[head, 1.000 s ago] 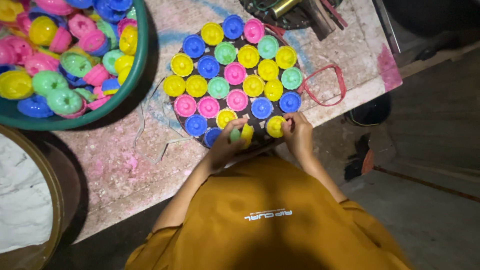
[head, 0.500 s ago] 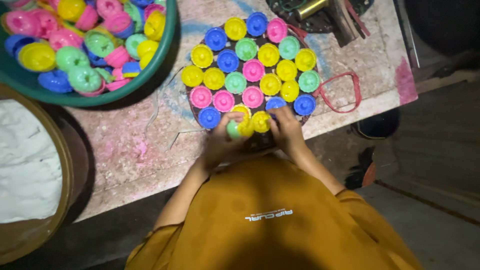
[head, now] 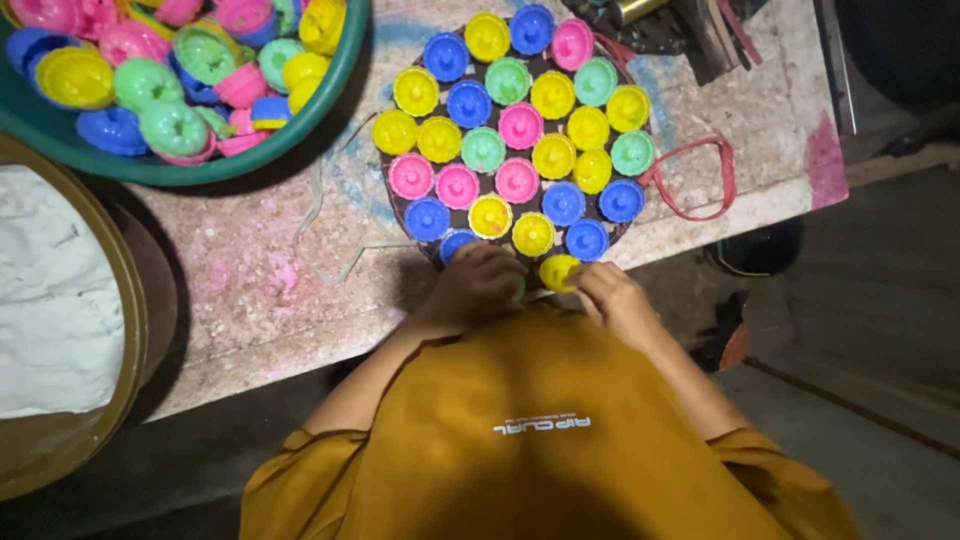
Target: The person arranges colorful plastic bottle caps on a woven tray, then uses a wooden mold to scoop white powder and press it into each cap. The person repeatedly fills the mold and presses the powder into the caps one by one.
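Head view: a person in a mustard-yellow shirt [head: 540, 430] bends over the near edge of a stained desk [head: 250, 270].
Round tray: a dark round tray [head: 392, 205] lies flat on the desk, packed with small fluted plastic cups in yellow, blue, pink and green, set mouth-up in close rows.
Right hand: the right hand [head: 612, 298] sits at the tray's near rim; its fingers are closed on a yellow cup [head: 557, 270], which is at the near edge of the tray, just beside the blue cup [head: 586, 239] of the front row.
Left hand: the left hand [head: 472, 288] rests knuckles-up at the near rim, touching a half-hidden blue cup [head: 455, 243]; its fingers are curled inward, and whether they grip anything cannot be told.
Green basin: a green basin [head: 300, 120] stands at the far left of the desk, well apart from the tray, heaped with loose cups of the same four colours.
Brown tub: a large brown tub [head: 130, 330] of white powder [head: 50, 290] sits at the left edge, near the basin.
Red loop: a red loop [head: 728, 180] lies on the desk just beside the tray's right rim.
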